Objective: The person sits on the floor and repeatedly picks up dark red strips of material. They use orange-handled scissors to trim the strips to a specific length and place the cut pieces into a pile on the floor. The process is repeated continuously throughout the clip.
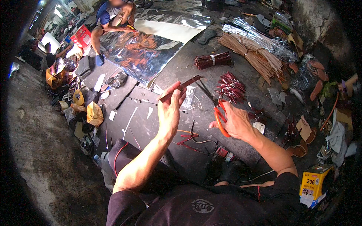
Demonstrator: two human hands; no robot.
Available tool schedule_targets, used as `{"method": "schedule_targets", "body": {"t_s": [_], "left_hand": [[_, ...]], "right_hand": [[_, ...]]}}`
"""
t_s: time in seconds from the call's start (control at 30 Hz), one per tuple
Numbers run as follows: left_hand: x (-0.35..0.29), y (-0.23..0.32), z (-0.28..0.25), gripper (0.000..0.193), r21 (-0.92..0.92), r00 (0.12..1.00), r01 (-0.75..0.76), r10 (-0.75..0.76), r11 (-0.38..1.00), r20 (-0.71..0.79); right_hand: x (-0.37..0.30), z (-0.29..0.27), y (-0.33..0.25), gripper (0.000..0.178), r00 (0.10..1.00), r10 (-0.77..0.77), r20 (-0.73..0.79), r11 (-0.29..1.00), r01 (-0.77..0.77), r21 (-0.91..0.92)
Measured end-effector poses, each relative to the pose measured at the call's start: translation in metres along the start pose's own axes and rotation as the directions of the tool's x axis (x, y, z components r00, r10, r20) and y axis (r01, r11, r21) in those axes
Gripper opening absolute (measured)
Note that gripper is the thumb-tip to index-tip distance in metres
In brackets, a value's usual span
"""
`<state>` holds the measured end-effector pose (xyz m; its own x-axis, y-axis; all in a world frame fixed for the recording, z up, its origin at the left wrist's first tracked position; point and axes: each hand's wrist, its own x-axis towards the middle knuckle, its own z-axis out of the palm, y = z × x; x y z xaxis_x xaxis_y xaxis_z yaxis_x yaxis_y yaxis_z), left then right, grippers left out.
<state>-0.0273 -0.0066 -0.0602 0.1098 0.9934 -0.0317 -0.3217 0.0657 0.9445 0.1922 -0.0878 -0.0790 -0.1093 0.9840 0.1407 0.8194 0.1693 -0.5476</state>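
My left hand (170,113) pinches a narrow dark red-brown strip (187,81) between thumb and fingers, its far end angled up to the right. Orange-handled scissors (222,121) are in my right hand (237,122), fingers through the loops. The scissor blades are spread, with their tips close to the strip's far end; whether they touch it I cannot tell. Just beyond the scissors lies a loose heap of short dark red strips (230,87). Farther back sits a bundle of longer dark red strips (213,60), bound with a pale band.
Tan strips (254,56) lie tied at the back right. A shiny silver sheet (147,51) spreads ahead, where another person (115,17) crouches. Left are scraps and a wooden-looking block (94,114); a yellow box (316,181) stands at lower right. Thin cords (188,143) lie before me.
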Motion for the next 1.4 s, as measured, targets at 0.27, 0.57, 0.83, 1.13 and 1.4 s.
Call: {"method": "schedule_targets", "body": {"t_s": [0.27,0.57,0.83,1.13,1.4], "left_hand": [[-0.005,-0.005,0.003,0.041,0.017,1.0,0.009,-0.01,1.0,0.017],[-0.007,-0.002,0.007,0.042,0.03,0.999,0.032,-0.032,0.999,-0.009],[-0.002,-0.019,-0.007,0.039,0.072,0.999,0.041,-0.04,0.997,-0.006],[0.007,0.003,-0.025,0.03,-0.073,0.984,0.171,-0.174,0.983,-0.038],[-0.018,0.003,0.008,0.03,0.505,0.977,0.103,-0.183,0.857,0.111]], "right_hand": [[0.0,0.003,-0.014,0.093,0.998,-0.047,0.03,0.994,0.05,-0.1],[-0.002,0.012,-0.011,0.083,0.998,-0.067,-0.004,0.996,0.067,-0.061],[-0.007,0.016,-0.002,0.052,0.998,-0.043,-0.037,0.993,0.046,0.107],[-0.059,0.061,0.122,0.055,0.904,0.222,0.366,0.974,-0.189,-0.123],[-0.015,0.033,0.095,0.029,0.994,0.093,0.061,0.979,-0.102,0.177]]}}
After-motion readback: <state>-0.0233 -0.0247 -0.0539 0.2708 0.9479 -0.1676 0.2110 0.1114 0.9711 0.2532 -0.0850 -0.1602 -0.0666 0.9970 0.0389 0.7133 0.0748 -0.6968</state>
